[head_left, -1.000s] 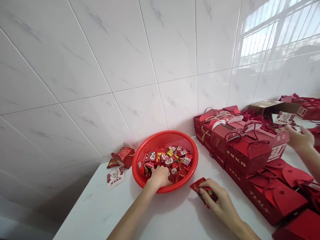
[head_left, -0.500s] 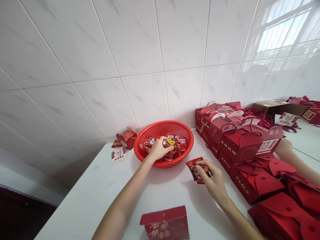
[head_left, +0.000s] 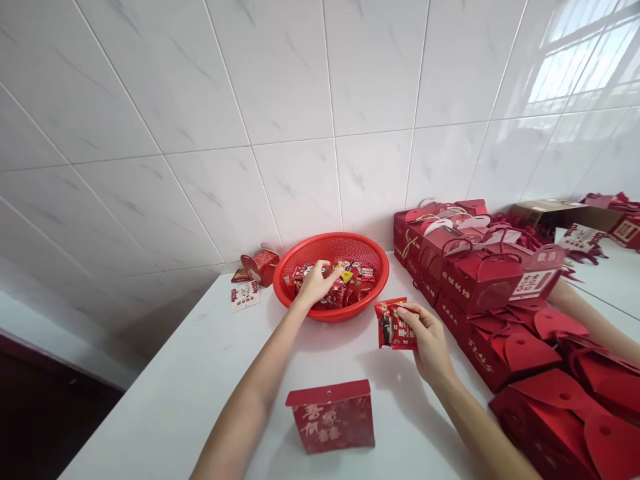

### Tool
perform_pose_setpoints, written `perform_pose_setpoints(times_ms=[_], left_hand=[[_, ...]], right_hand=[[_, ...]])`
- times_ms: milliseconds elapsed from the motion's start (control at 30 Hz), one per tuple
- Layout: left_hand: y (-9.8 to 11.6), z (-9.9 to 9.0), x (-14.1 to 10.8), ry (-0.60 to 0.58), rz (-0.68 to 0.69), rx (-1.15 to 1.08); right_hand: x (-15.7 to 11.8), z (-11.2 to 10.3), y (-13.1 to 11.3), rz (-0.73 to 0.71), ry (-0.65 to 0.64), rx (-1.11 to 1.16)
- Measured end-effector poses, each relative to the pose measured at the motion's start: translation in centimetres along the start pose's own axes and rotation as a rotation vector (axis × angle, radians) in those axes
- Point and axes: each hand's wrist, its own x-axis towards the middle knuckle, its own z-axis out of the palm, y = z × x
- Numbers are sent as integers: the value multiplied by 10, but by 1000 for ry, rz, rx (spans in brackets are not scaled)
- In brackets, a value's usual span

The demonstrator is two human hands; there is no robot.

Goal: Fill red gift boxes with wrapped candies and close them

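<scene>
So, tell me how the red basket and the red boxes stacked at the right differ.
The basket is round; the boxes are angular. The basket's wall is perforated, while the boxes' sides bear pale lettering. The basket is open, showing small packets; the boxes have folded top flaps. Both are red, on the white table.

Across the surface, we can pass between the basket and the lone box. To our right, stacked boxes stand in the way; beyond the basket, the wall stops us.
</scene>
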Motion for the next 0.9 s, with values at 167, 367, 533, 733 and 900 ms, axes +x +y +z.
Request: perform_pose_setpoints(times_ms=[167, 367, 533, 733, 900], left_hand=[[-5, 2, -1, -83, -3, -27], [-5, 3, 4, -86, 65, -74], [-4, -3, 7, -82, 8, -105], [-4, -7, 7, -332, 87, 259], [6, -7, 8, -535, -46, 647]], right_hand=[[3, 3, 1, 70, 8, 98], [1, 4, 0, 109, -35, 104], [-1, 1, -3, 125, -30, 93], [-6, -2, -8, 110, -43, 87], [-9, -4, -11, 86, -68, 61]])
